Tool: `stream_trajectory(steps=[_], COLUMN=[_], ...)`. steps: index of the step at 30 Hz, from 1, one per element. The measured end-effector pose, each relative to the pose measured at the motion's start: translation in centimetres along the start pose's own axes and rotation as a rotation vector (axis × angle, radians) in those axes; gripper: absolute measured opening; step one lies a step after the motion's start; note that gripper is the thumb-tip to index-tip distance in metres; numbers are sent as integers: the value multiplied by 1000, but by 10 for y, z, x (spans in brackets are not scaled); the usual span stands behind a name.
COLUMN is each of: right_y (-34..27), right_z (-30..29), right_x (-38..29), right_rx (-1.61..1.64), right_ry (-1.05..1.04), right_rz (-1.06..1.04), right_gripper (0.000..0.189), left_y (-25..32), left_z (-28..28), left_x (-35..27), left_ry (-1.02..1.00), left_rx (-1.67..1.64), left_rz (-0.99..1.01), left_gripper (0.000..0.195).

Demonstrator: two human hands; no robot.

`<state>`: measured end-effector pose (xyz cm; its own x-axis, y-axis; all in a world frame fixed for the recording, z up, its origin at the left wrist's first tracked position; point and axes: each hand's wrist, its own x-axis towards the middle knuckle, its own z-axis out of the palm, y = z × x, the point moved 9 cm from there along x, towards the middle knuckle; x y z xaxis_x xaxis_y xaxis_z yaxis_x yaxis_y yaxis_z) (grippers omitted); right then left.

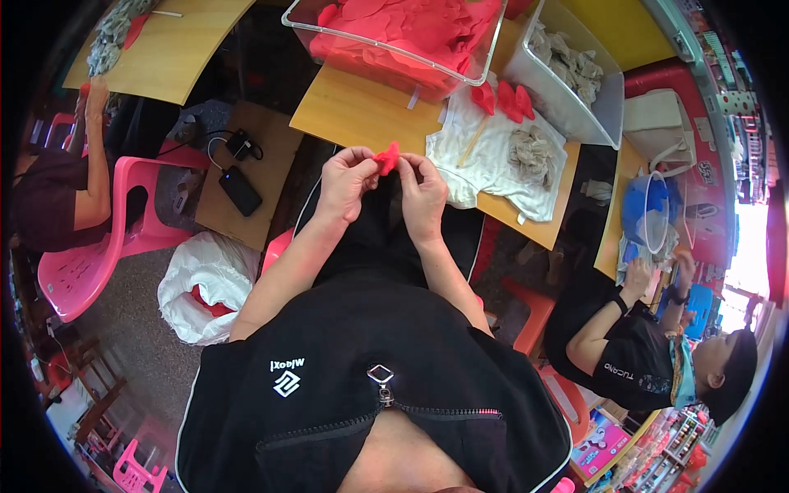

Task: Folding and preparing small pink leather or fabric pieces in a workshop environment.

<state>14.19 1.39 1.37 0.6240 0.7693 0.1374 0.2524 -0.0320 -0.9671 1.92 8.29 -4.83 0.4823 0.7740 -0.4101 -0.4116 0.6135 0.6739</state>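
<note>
A small crumpled red fabric piece (387, 158) is pinched between both hands, above the lap and just before the table edge. My left hand (350, 182) grips its left side with thumb and fingertips, while my right hand (424, 191) holds the right side. Beyond them a white cloth (456, 138) lies on the wooden table (363, 114). On it are several shaped red pieces (508, 100), a thin wooden stick (473, 142) and a crumpled greyish cloth wad (532, 154).
A clear bin (394, 49) of red fabric pieces stands at the table's back, beside another bin (573, 101) of greyish cloth. A white sack (206, 289) and pink chair (117, 228) are at left. People work on both sides, one by a clear bucket (654, 212).
</note>
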Motion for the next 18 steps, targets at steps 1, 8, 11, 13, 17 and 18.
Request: stream_trajectory(steps=[1,8,11,13,17,18], right_y=[-2,-42,-33,-51,-44,-19], right_z=[2,1,-10,-3,-7,-16], right_x=[-2,-5,3,1,3,10], right_rx=[0,-220,-226,-319,-296,-106], right_ry=[-2,22,25,-49,-3,-1], right_rz=[1,-369,-285,-463,-359,-81], right_gripper=[11,8,8,8,5,6], left_y=[14,8,22,24,30,45], left_z=[-5,-1,11,10,19,15], left_x=[0,9,-5,-1,2,-3], left_ry=[81,-176,-30,-96,-158,-34], left_rx=[196,47,-186,-69,504,417], left_rz=[181,16,-184,-139,229,366], left_gripper=[9,18,25,22,22,22])
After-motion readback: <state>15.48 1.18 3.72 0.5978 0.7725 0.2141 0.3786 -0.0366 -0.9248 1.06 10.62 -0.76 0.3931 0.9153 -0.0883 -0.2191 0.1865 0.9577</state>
